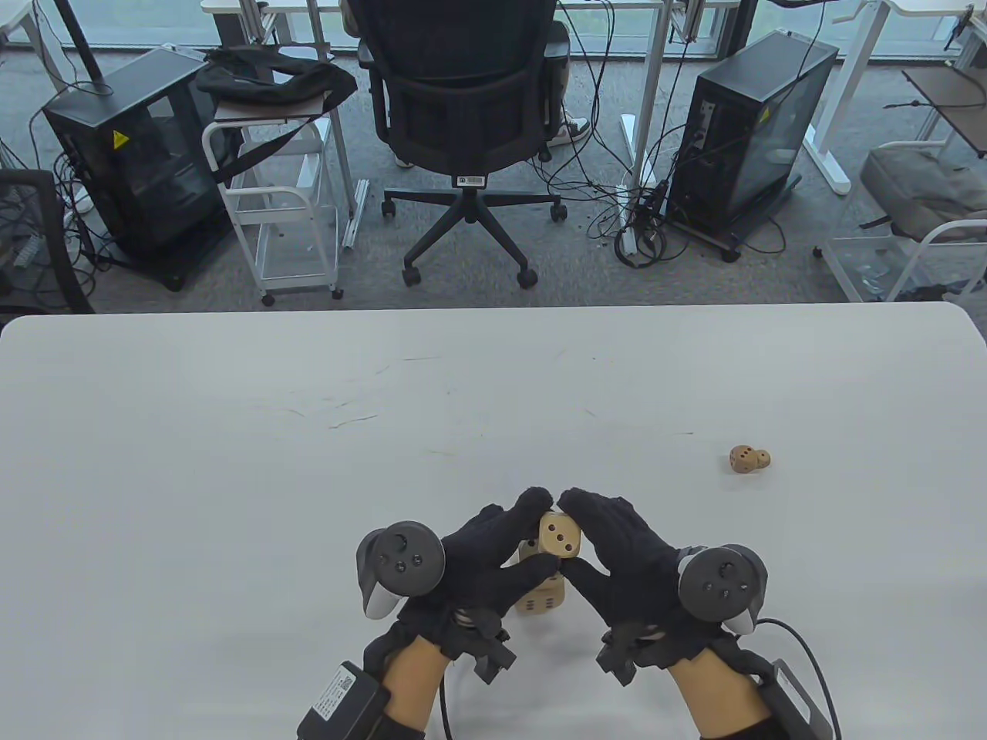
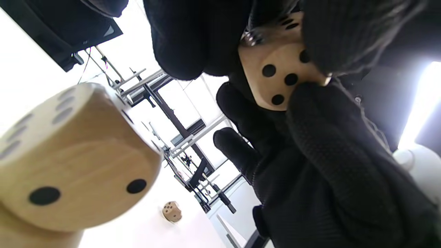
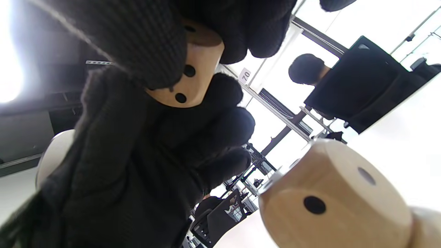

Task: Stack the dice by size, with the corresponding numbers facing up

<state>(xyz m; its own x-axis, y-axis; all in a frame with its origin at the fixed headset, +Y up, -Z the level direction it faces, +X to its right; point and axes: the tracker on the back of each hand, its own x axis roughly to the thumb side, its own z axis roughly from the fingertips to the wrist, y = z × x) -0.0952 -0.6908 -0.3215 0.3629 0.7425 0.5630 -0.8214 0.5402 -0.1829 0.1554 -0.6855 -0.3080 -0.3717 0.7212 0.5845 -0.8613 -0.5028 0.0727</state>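
Both hands grip one wooden die (image 1: 559,534) between their fingertips, its three-pip face up. My left hand (image 1: 537,536) holds its left side and my right hand (image 1: 574,536) its right side. The die hangs in the air, apart from a stack of two bigger wooden dice below it: a large one (image 1: 540,600) on the table and a smaller one (image 1: 528,549) on top. The left wrist view shows the held die (image 2: 279,75) and the stack's top die (image 2: 75,155). The right wrist view shows the same held die (image 3: 193,72) and the stack's top die (image 3: 330,199).
A small wooden die (image 1: 742,459) lies on the white table (image 1: 231,462) to the right, with what looks like a smaller one (image 1: 763,460) touching it. It also shows in the left wrist view (image 2: 172,211). Beyond the table's far edge stand an office chair (image 1: 466,92) and computer cases.
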